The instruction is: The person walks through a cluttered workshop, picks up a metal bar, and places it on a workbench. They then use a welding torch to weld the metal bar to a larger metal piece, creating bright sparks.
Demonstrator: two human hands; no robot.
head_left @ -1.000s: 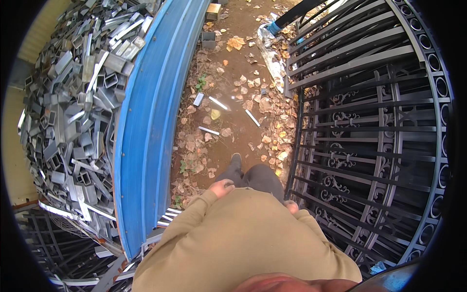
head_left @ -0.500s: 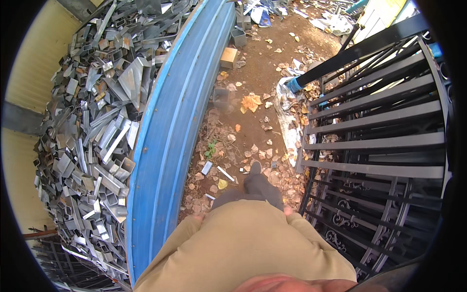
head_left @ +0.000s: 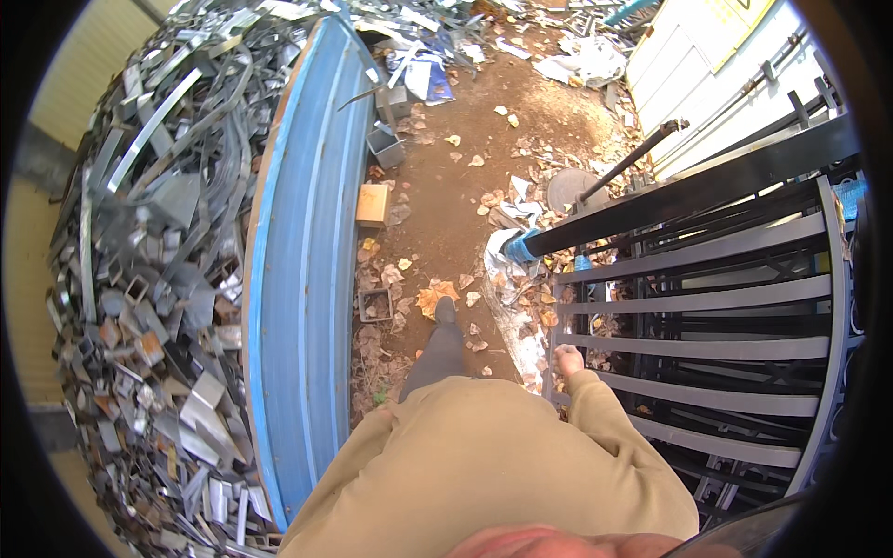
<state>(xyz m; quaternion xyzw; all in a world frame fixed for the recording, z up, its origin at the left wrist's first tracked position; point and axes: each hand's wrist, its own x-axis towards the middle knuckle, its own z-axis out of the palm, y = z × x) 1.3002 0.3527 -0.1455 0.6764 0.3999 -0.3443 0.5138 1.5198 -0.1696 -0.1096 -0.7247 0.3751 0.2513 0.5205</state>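
My right hand is out in front of my body on the right, with its fingers curled in and nothing visible in them. It is nearest to the dark metal railing, whose grey bars run off to the right; whether it touches a bar is hard to make out. Of my left arm only the tan sleeve shows, beside the blue corrugated metal panel; the left hand is hidden. My shoe is on the dirt path by a large dry leaf.
Beyond the blue panel, a big heap of metal offcuts fills the left. Along the path's left edge lie a tan block and a grey square tube piece. White sheeting and a long black post border the right.
I have moved forward along the path; the tan block and large leaf are nearer. My right hand has swung forward into fuller view, while my left hand has dropped from sight.
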